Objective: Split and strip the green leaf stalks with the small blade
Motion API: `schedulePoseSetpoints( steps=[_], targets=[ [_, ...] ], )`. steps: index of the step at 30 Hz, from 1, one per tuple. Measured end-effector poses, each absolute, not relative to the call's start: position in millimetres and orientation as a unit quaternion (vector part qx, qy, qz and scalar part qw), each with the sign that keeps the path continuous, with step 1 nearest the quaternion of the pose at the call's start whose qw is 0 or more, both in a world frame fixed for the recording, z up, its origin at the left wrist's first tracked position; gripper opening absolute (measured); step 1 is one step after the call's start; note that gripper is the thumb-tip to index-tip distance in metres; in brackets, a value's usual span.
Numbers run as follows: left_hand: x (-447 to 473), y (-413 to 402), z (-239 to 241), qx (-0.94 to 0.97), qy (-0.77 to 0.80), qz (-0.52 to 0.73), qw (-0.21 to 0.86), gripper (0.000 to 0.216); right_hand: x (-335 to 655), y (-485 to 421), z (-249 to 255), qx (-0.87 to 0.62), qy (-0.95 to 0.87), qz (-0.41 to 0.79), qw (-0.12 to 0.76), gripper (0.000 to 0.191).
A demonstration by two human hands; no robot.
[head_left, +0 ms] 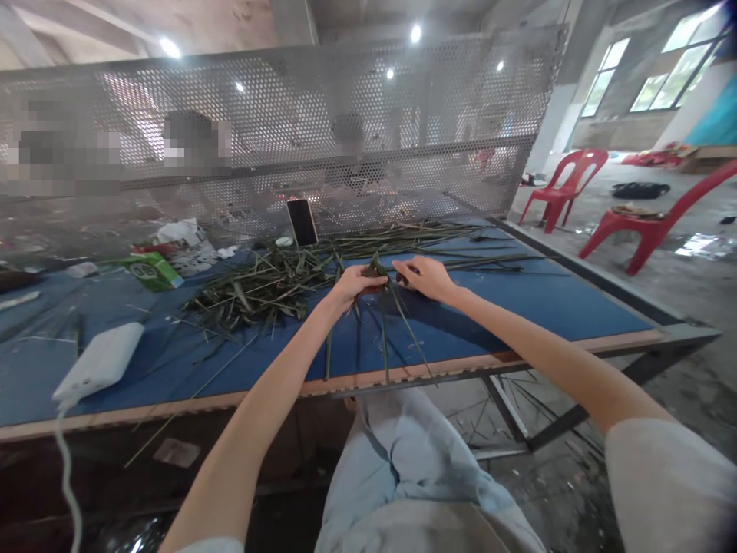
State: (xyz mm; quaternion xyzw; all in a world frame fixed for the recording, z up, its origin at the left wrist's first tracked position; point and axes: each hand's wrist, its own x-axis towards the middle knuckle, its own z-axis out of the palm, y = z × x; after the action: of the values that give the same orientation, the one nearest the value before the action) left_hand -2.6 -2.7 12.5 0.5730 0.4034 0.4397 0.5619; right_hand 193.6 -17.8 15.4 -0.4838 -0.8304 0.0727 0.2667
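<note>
My left hand [352, 285] is closed around a small bundle of green leaf strips [382, 307], whose long ends trail down over the front edge of the blue table [518, 299]. My right hand [424, 276] pinches the top of the same bundle from the right side. Both hands sit just in front of a large loose pile of green leaves and stalks [270, 280] spread across the table's middle.
A phone [302, 222] leans upright against the perforated metal screen [288, 130] at the back. A white power bank [99, 362] with a cable lies front left, a green carton [153, 270] farther back. Red plastic chairs [570, 184] stand right. People sit behind the screen.
</note>
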Motion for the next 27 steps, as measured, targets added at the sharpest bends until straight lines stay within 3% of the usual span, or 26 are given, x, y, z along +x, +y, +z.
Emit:
schedulePoseSetpoints(
  steps=[5, 15, 21, 27],
  targets=[
    [-3, -6, 15, 0.572, 0.424, 0.432, 0.554, 0.035, 195, -10, 11, -0.343, -0.826, 0.281, 0.347, 0.048],
    [-2, -8, 16, 0.56, 0.422, 0.432, 0.567, 0.042, 198, -3, 9, -0.333, -0.79, 0.345, 0.381, 0.041],
    [-1, -7, 16, 0.56, 0.431, 0.42, 0.569, 0.039, 196, 1, 3, -0.325, -0.807, 0.309, 0.384, 0.035],
    [-2, -9, 18, 0.593, 0.423, 0.377, 0.572, 0.036, 197, -3, -1, -0.317, -0.846, 0.059, 0.424, 0.018]
  ],
)
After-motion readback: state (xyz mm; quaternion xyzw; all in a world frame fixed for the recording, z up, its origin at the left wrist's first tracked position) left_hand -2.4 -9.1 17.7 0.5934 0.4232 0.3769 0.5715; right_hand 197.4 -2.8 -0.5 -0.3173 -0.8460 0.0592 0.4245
